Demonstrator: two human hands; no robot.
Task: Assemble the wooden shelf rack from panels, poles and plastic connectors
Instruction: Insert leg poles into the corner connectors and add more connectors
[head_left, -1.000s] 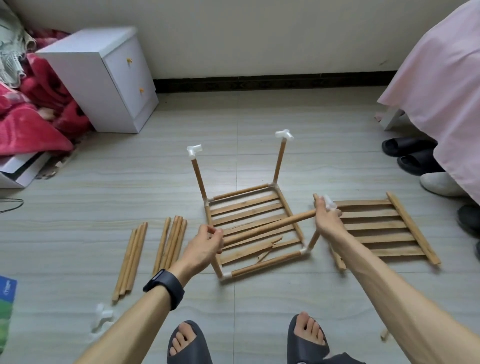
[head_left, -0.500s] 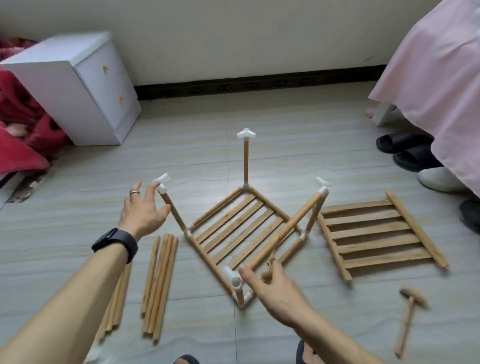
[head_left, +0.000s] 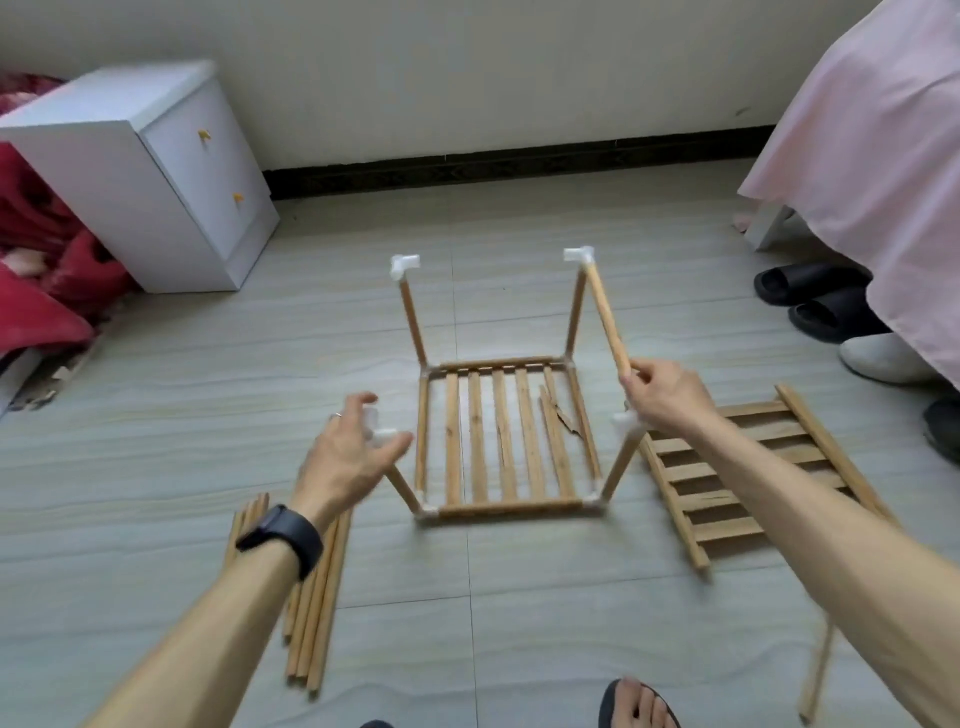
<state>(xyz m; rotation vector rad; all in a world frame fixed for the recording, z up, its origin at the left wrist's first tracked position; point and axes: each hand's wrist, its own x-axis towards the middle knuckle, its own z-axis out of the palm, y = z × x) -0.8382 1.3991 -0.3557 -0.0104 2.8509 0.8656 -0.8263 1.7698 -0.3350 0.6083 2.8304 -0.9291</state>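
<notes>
Pinches pole (head_left: 605, 317) end in right hand (head_left: 670, 395), just above right connector (head_left: 626, 423), likely for seating there. Spreads left hand (head_left: 348, 452) over left connector (head_left: 382, 436), apparently to steady rack (head_left: 509, 505).

Soft even daylight, motion blur, wide-angle edge distortion

A slatted panel (head_left: 498, 441) lies flat on the floor (head_left: 156, 415), with a pole rising from each corner. The right hand (head_left: 670, 397) pinches a slanting pole (head_left: 605, 317) that reaches up to the far-right connector (head_left: 579, 254). The left hand (head_left: 345, 457) (blurred) curves about the near-left connector (head_left: 382, 434); whether it touches is unclear. Spare poles (head_left: 322, 613) lie to the left and a second panel (head_left: 737, 483) to the right.
</notes>
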